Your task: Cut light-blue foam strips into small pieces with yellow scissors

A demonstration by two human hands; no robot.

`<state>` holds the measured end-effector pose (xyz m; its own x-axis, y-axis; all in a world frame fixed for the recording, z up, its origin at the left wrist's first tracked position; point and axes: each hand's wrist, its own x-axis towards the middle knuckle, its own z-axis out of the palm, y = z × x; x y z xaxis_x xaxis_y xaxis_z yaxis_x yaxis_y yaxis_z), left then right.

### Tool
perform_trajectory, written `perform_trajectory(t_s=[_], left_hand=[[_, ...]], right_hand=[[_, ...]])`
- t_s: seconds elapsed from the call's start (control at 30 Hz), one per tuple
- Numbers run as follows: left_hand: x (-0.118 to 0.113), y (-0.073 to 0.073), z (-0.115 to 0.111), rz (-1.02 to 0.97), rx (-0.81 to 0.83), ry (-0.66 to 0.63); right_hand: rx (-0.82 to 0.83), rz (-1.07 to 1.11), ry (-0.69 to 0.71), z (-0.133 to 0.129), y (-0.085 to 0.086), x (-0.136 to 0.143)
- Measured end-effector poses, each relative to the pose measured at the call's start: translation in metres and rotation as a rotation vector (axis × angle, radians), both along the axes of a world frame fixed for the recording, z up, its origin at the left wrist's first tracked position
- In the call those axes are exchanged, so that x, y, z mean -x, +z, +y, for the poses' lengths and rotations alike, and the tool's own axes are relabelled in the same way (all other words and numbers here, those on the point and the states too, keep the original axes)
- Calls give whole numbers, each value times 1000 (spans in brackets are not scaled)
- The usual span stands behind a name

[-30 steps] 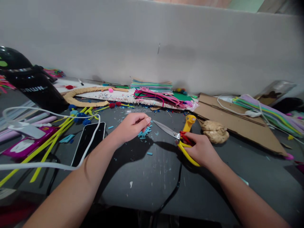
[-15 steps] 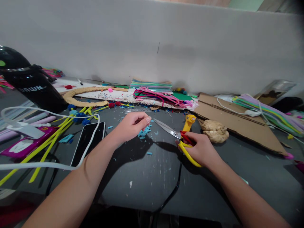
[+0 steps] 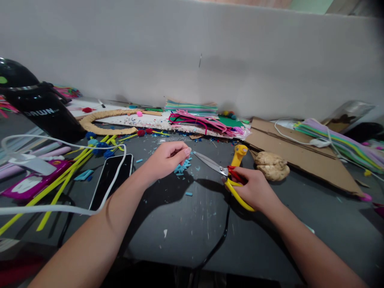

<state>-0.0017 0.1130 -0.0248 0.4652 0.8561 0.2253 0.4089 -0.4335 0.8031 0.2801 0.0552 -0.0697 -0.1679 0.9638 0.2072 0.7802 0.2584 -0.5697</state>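
Observation:
My right hand (image 3: 250,186) grips scissors (image 3: 211,162) by their yellow-and-red handles. The blades look nearly closed and point left, their tips almost touching my left fingertips. My left hand (image 3: 171,158) is closed in a pinch over the table. A tiny light-blue strip (image 3: 193,152) shows between its fingertips and the scissor tips; most of it is hidden. Below the left hand lies a small heap of cut light-blue pieces (image 3: 181,168), and one loose blue piece (image 3: 189,194) sits nearer me. Just behind my right hand stands a yellow hot-glue gun (image 3: 239,154).
A phone (image 3: 115,176), a white cable (image 3: 60,208) and yellow strips (image 3: 70,176) lie left, near a black bottle (image 3: 45,108). A tan lumpy object (image 3: 271,166) and cardboard (image 3: 303,160) are at right. Pink pipe cleaners (image 3: 204,120) lie behind. A black cord (image 3: 220,240) crosses the front.
The scissor tips have shifted slightly up and left, closer to my left fingertips, and a bit of blue now shows there. The left hand has hardly moved.

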Motion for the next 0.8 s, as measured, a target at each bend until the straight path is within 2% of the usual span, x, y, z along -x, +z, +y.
perform_trajectory(t_s=[0.3, 0.53, 0.8], left_hand=[[0, 1, -1, -9, 9, -1], [-1, 0, -1, -4, -16, 28], [-1, 0, -1, -7, -31, 60]], right_hand=[[3, -38, 1, 0, 3, -1], [63, 78, -30, -2, 5, 0], [27, -13, 17, 0, 2, 0]])
